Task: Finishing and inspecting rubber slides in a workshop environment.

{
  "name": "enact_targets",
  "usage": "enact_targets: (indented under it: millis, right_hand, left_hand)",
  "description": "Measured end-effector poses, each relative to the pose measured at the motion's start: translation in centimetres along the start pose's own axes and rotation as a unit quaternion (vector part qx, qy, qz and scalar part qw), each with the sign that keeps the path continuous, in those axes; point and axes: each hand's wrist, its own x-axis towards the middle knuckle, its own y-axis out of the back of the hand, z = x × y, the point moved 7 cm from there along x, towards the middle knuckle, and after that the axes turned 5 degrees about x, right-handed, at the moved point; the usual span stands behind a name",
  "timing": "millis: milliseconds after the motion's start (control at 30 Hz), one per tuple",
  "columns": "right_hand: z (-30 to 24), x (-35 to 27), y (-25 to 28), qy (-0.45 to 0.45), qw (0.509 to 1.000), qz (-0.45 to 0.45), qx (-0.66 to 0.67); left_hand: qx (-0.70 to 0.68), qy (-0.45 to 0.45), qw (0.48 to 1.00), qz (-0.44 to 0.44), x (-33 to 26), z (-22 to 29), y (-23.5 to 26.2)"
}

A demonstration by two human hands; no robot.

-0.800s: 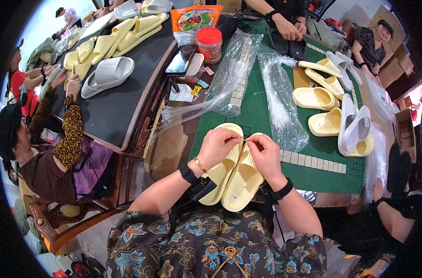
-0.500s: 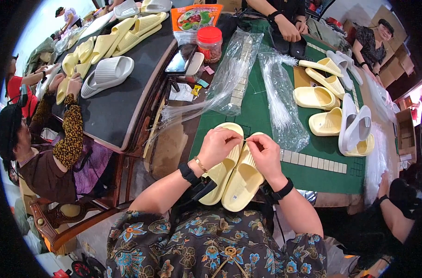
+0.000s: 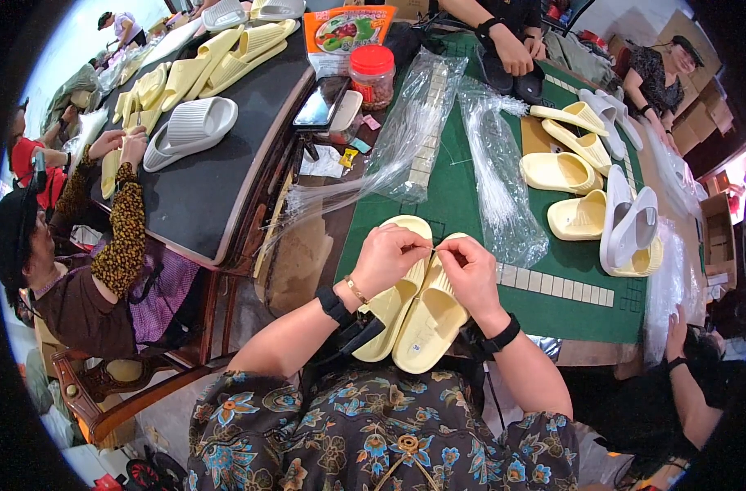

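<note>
A pair of pale yellow slippers, the left slipper (image 3: 376,334) and the right slipper (image 3: 429,329), lies side by side at the near edge of the green mat, heels toward me. Over their fronts, my left hand (image 3: 387,260) and my right hand (image 3: 469,270) meet, thumb and forefinger of each pinched on a thin strand too fine to see well. Both wrists wear black bands. Beyond my hands lie a bundle of thin clear plastic strands in a bag (image 3: 504,209) and a second clear bag (image 3: 406,147) with strands trailing left.
On the mat's right are several yellow slippers (image 3: 560,172) and white slippers (image 3: 629,225). A red-lidded jar (image 3: 372,78), a phone (image 3: 321,103) and an orange pouch (image 3: 348,37) stand far left of centre. Co-workers sit around; one handles slippers at the dark table (image 3: 217,176).
My hands and the slippers stay almost still, fingertips pinched together. At left, a co-worker's hands shift slightly with a yellow slipper; at lower right, another person's arm has moved.
</note>
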Motion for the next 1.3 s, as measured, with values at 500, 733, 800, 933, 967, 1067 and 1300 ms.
enact_targets:
  millis: [500, 733, 800, 933, 967, 1067, 1300]
  right_hand:
    - [-0.2, 0.2, -0.3, 0.014, 0.999, -0.024, -0.022]
    - [-0.2, 0.0, -0.3, 0.005, 0.999, -0.022, -0.035]
    - [-0.2, -0.1, -0.3, -0.004, 0.999, -0.021, -0.029]
    - [-0.4, 0.1, -0.4, -0.009, 0.999, -0.022, -0.021]
    - [-0.2, 0.2, -0.5, -0.031, 0.999, -0.031, -0.010]
    - [-0.4, 0.3, 0.6, 0.007, 0.998, -0.007, -0.057]
    - [-0.6, -4.7, 4.4, 0.038, 0.967, -0.110, -0.228]
  left_hand:
    - [0.000, -0.017, 1.000, -0.010, 0.3, 0.1, -0.4]
    - [0.006, -0.049, 0.999, -0.002, 0.2, 0.4, -0.6]
    - [0.025, -0.057, 0.998, 0.001, 0.1, 0.7, -0.6]
    - [0.013, -0.028, 0.999, -0.014, 0.3, 0.0, -0.7]
    - [0.014, -0.029, 0.999, -0.010, 0.3, -0.1, -0.4]
    - [-0.043, 0.008, 0.999, -0.001, 0.5, -0.9, 1.8]
    - [0.208, 0.013, 0.914, 0.348, -0.2, -5.2, 21.7]
